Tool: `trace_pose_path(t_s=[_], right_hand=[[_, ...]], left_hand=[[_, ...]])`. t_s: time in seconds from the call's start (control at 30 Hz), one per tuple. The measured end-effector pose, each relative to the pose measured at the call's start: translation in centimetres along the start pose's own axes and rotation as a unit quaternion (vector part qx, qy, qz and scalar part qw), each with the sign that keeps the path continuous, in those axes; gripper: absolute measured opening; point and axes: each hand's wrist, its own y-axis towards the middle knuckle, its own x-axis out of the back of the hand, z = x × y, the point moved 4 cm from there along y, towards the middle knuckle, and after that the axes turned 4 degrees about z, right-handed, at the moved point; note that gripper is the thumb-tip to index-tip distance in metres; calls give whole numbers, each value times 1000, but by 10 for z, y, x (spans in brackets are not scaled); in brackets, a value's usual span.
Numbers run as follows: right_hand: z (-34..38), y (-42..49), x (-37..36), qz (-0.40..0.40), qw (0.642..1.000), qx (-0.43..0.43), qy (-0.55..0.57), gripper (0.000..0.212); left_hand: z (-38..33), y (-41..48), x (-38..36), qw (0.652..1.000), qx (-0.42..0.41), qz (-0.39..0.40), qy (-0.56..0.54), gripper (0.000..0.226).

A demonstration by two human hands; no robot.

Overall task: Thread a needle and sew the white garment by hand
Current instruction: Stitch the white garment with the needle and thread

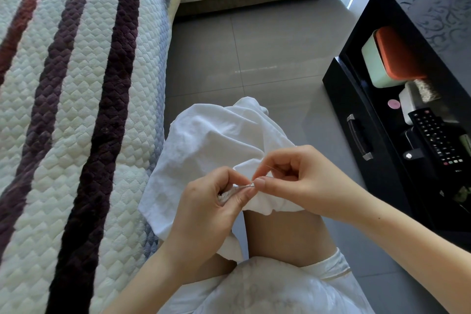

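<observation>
A grey tiled floor (267, 53) runs between a quilted, striped sofa cover (76, 109) on the left and a black cabinet (433, 7) on the right, whose open shelf holds one remote (435, 135) and one box with an orange lid (395, 56); the person sits above this with the white garment (204, 140) draped over one bare knee, most of it hanging toward the sofa. The left hand (204, 211) has its grip closed on a bunched fold of the cloth, thumb against fingers; the right hand (300, 178) has its grip pinched on the needle (248, 185), thumb and forefinger meeting at the fold, just beside the left fingertips. A faint thread (270, 167) rises from that pinch across the right fingers; whether it passes through the eye is too fine to tell. By count: one garment, one needle, one visible strand, two hands at work. The cloth looks light, soft and limp, likely to slump and slide off the knee unless held taut close to the stitch line; the needle is thin, stiff and slick, best taken near its middle or rear, clear of the point; the thread would likely tangle or snap under a hard tug.
</observation>
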Motion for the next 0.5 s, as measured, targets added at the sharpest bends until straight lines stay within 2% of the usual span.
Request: trace_pose_path(t_s=[0.1,0.17,0.33,0.43,0.5], right_hand=[[2,0,-2,7,999,3,-49,13],[2,1,-2,20,998,-24,-48,14],[-6,8,-6,105,979,-154,86,17],[-7,10,-10,145,962,-181,143,27],[-7,10,-12,149,960,-188,142,31]], left_hand=[[1,1,1,1000,4,14,6,14],[1,1,0,999,9,39,6,15],[0,2,1,992,68,70,-82,21],[1,4,0,972,137,94,-167,16],[1,6,-3,961,174,103,-191,21]])
